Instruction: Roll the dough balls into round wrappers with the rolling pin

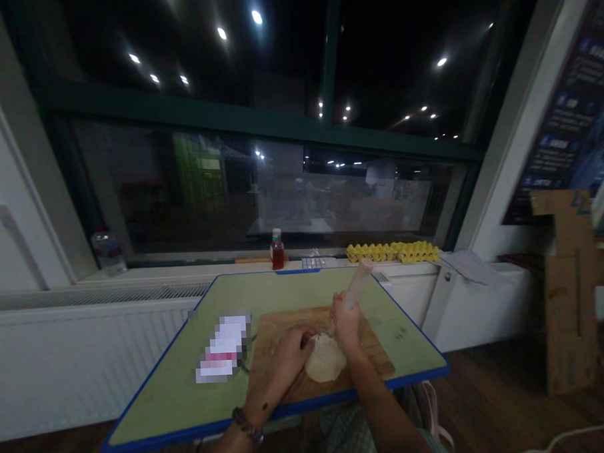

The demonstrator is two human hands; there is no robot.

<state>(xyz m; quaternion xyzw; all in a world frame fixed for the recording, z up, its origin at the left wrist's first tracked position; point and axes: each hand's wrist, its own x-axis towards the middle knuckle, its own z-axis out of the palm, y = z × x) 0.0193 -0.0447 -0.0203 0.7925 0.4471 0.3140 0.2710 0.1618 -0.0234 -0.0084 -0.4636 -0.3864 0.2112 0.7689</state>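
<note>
A flat, pale, roundish sheet of dough (325,360) lies on a wooden board (266,325). My left hand (291,350) is at the dough's upper left edge, its fingers curled and the thumb close to them, gripping that edge. Around a light wooden rolling pin (357,287) my right hand (344,317) is closed, just beyond the dough's upper right side. The pin slants up and away, its far end raised over the back of the table. Its near end is hidden by the right hand.
The board rests on a green folding table (279,293) with a blue rim. A blurred-out phone-like object (224,347) lies left of the board. On the window sill stand a red bottle (277,251), a yellow egg tray (393,252) and a clear plastic jug (109,251).
</note>
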